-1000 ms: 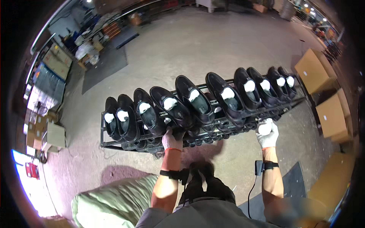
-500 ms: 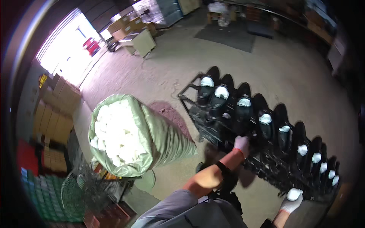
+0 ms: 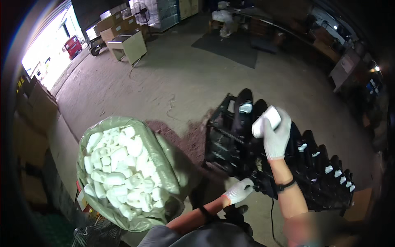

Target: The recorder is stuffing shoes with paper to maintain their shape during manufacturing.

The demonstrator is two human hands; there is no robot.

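Gripping low: gloved left hand [image 3: 240, 190] closed on the black shoe rack [image 3: 224, 140] near its front edge. Left of the rack, well apart, a green sack [image 3: 164, 152] of white paper wads [image 3: 117, 168] (mouth open upward). Right hand [image 3: 275, 138], raised above the rack, clamps one white wad [image 3: 266, 121], just beside the end shoe [image 3: 245, 108]; shoes run away rightward.

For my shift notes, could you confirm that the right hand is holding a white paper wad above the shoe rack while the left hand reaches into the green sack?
Not quite. In the head view the left hand is not in the green sack; it rests on the near edge of the shoe rack. The rest holds: the right hand holds a white paper wad above the rack.
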